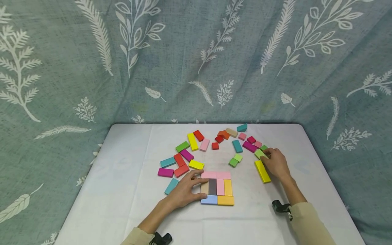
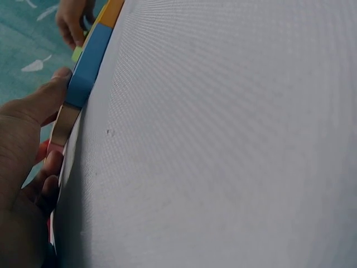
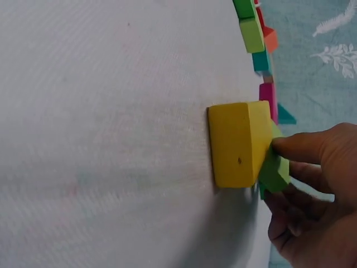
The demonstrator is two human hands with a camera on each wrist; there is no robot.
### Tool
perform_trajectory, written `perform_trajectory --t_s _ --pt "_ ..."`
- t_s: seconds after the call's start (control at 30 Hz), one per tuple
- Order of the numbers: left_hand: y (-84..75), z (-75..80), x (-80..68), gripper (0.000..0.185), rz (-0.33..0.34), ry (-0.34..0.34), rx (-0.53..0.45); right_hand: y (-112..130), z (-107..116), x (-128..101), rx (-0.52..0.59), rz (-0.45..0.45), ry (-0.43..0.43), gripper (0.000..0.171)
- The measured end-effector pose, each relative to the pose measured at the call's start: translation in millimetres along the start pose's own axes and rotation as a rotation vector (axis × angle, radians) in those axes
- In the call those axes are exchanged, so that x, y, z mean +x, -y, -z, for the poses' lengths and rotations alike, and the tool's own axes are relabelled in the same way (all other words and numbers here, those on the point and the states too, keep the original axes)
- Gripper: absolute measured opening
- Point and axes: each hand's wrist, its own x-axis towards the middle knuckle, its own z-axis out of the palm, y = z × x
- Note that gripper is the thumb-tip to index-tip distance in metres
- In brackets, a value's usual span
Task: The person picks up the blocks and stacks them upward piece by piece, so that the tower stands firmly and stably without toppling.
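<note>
My left hand rests at the left side of a flat rectangle of blocks laid edge to edge. Its thumb touches the blue block at the near corner, and its fingertips lie by the pink block at the far corner. Partly behind the fingers is a tan block, beside a dark grey block. Over on the right, my right hand pinches a light green block between thumb and fingers. Just nearer than it lies a long yellow block.
Loose blocks in several colours arc around the rectangle, among them a magenta block at left, a red triangular block at the back and a green block nearer the middle. A patterned curtain hangs behind the white table.
</note>
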Motion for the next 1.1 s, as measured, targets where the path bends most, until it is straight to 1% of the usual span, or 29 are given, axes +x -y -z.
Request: perform_trajectory --t_s 0.07,0.23,0.3,0.4,0.57,0.73,0.83,0.9,0.97,1.1 --pt "-0.1 0.3 0.0 0.061 -0.004 0.001 -0.003 3 0 0 -0.006 0.021 0.006 0.039" --pt "0.3 0.2 0.1 0.061 0.000 0.003 -0.007 15 5 -1 -0.040 0.057 0.041 0.050" --pt "0.0 0.0 0.6 0.061 0.000 0.004 -0.008 22 9 -3 -0.038 0.076 0.062 0.050" --pt "-0.8 0.0 1.6 0.061 -0.003 0.007 -0.012 33 16 -9 0.018 0.120 0.120 0.044" --pt "-0.7 0.1 1.7 0.061 0.004 0.008 0.000 55 19 -24 0.179 0.205 0.267 0.032" --pt "-0.7 0.2 1.5 0.061 0.006 0.007 0.005 72 7 -44 0.342 0.270 0.419 0.026" --pt "-1.7 0.8 1.7 0.061 0.008 0.005 0.001 80 -4 -55 0.402 0.291 0.506 0.026" --pt "-2.1 1.1 1.7 0.061 0.012 0.005 -0.003 82 -12 -60 0.414 0.298 0.551 0.026" --pt "-2.3 1.2 1.6 0.061 0.013 0.006 -0.003 82 -21 -63 0.395 0.315 0.572 0.025" --pt "-2.3 0.6 0.6 0.061 0.012 0.008 0.001 80 -33 -66 0.327 0.337 0.557 0.022"
